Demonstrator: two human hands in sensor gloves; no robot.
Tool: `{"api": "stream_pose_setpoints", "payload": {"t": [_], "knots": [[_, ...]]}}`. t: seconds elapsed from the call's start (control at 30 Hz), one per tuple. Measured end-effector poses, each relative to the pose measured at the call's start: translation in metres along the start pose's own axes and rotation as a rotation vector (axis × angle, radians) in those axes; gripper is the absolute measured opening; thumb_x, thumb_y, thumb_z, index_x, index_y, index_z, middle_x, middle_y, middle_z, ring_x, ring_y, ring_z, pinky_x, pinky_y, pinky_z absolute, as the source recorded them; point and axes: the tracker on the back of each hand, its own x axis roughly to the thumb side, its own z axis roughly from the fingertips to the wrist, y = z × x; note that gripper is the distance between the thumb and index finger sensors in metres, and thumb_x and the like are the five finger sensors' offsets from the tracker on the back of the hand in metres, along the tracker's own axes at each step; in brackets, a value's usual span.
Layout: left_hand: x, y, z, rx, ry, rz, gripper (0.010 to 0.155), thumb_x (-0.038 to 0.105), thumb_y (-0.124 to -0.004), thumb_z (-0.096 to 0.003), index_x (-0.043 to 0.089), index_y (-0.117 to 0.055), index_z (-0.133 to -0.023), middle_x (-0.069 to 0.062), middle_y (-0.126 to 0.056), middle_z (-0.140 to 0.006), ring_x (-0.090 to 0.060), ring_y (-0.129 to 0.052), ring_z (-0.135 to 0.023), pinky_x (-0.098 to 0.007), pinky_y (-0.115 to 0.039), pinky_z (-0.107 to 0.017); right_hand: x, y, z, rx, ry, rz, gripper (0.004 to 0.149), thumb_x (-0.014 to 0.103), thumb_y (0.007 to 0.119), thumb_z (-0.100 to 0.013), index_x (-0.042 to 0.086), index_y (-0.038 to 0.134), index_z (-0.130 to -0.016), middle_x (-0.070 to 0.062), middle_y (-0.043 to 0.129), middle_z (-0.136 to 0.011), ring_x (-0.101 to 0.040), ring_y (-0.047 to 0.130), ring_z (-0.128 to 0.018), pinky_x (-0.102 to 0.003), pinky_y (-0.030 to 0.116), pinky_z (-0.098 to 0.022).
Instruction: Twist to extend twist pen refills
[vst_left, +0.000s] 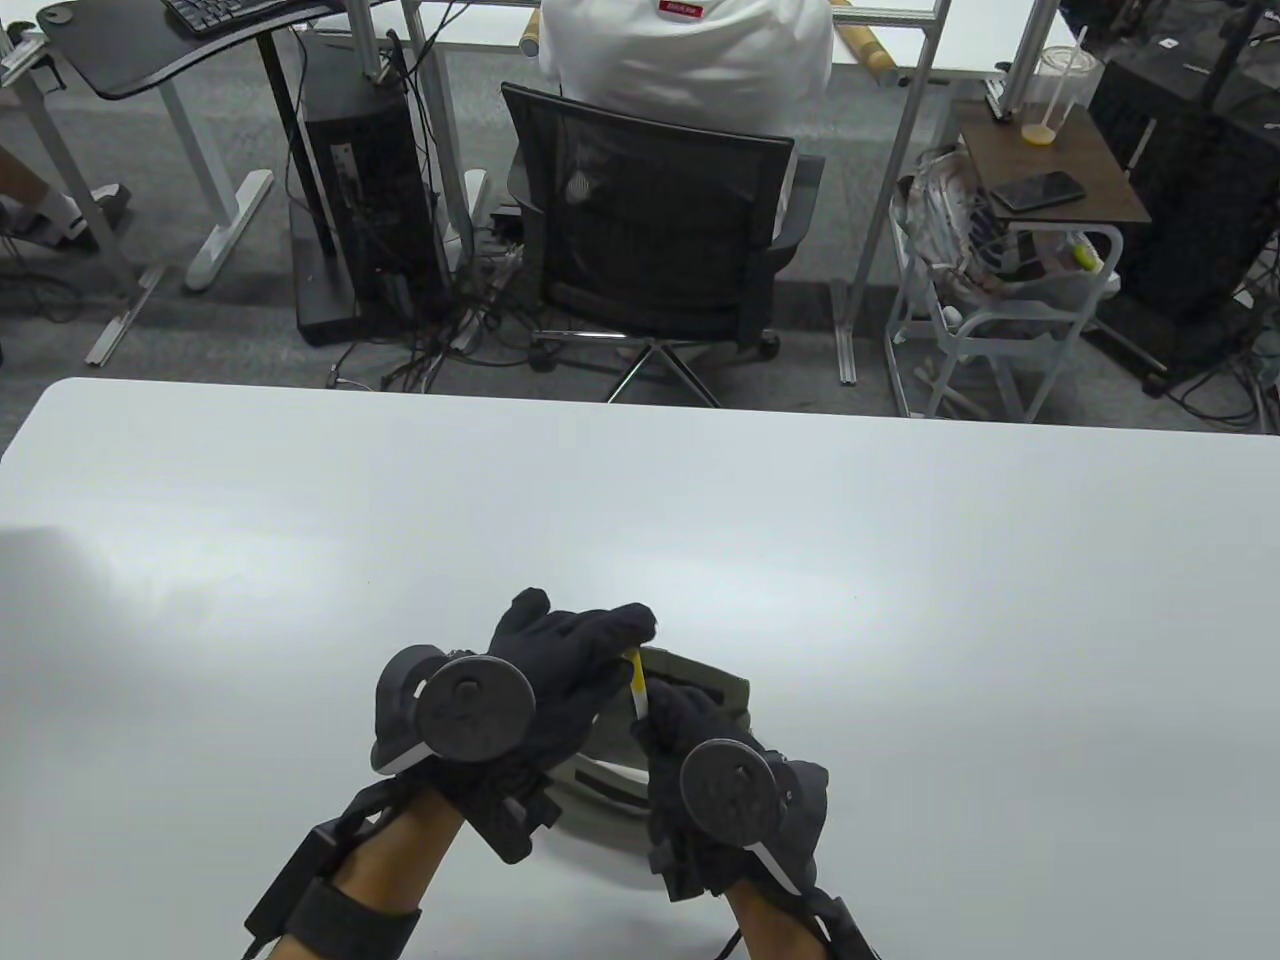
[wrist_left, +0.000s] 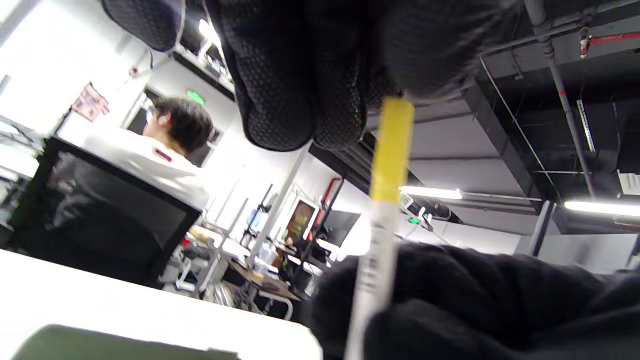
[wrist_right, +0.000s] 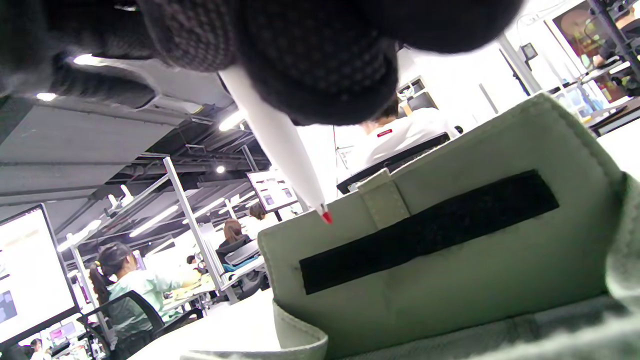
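Observation:
Both hands hold one twist pen (vst_left: 637, 688) above an open grey-green pouch (vst_left: 712, 684) near the table's front edge. The pen has a yellow upper section (wrist_left: 393, 150) and a white lower barrel (wrist_right: 277, 135) that ends in a red tip (wrist_right: 327, 217). My left hand (vst_left: 570, 665) pinches the yellow end from above. My right hand (vst_left: 690, 740) grips the white barrel below it. In the right wrist view the red tip hangs just over the pouch's flap with its black hook-and-loop strip (wrist_right: 425, 235). The pouch's inside is hidden.
The white table (vst_left: 900, 560) stretches wide around the hands. Beyond its far edge stands a black office chair (vst_left: 650, 230) with a seated person in white, a computer tower (vst_left: 365, 190) and a small side cart (vst_left: 1010, 290).

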Motion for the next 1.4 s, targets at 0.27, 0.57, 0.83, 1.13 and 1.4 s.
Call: {"api": "stream_pose_setpoints", "payload": {"t": [0.27,0.57,0.83,1.13,1.4], "knots": [[-0.082,-0.018,0.072,-0.166,0.304,-0.535,0.078,0.053,-0.07,-0.0568,0.012,-0.049,-0.119,-0.021,-0.061,-0.12,-0.052,-0.063,-0.107,-0.08,-0.037,-0.068,-0.008,-0.005,-0.002,-0.048,0.043,-0.009,0.045,0.034,0.075,-0.035,0.022,0.085,-0.077,-0.004,0.095,-0.068,-0.01,0.099,-0.03,-0.026,0.086,-0.019],[-0.133,-0.035,0.106,-0.317,0.471,-0.613,0.09,0.064,-0.063,-0.0548,0.011,-0.035,-0.122,-0.028,-0.034,-0.127,-0.061,-0.034,-0.112,-0.085,-0.026,-0.064,-0.027,-0.038,-0.009,-0.193,0.14,0.072,0.045,0.037,0.079,-0.036,0.016,0.088,-0.076,-0.008,0.097,-0.061,-0.011,0.099,-0.025,-0.026,0.085,-0.017],[-0.135,-0.04,0.109,-0.33,0.477,-0.547,0.088,0.063,-0.064,-0.0547,0.012,-0.038,-0.122,-0.026,-0.041,-0.126,-0.059,-0.04,-0.111,-0.085,-0.027,-0.064,-0.061,-0.042,-0.015,-0.14,0.397,0.392,0.047,0.04,0.088,-0.033,0.014,0.093,-0.071,-0.008,0.101,-0.053,-0.01,0.099,-0.02,-0.026,0.085,-0.013],[-0.133,-0.041,0.11,-0.326,0.491,-0.495,0.088,0.063,-0.065,-0.0548,0.012,-0.04,-0.121,-0.027,-0.043,-0.126,-0.059,-0.041,-0.111,-0.085,-0.028,-0.064,-0.111,-0.001,-0.019,0.261,0.641,0.622,0.047,0.041,0.091,-0.032,0.015,0.094,-0.071,-0.007,0.102,-0.053,-0.009,0.099,-0.019,-0.025,0.085,-0.013],[-0.135,-0.042,0.11,-0.335,0.506,-0.502,0.087,0.063,-0.065,-0.0546,0.012,-0.04,-0.121,-0.027,-0.044,-0.125,-0.059,-0.041,-0.111,-0.085,-0.028,-0.064,-0.131,0.028,-0.017,0.424,0.702,0.739,0.047,0.041,0.092,-0.031,0.016,0.094,-0.07,-0.007,0.102,-0.053,-0.008,0.099,-0.018,-0.025,0.086,-0.012]]}}
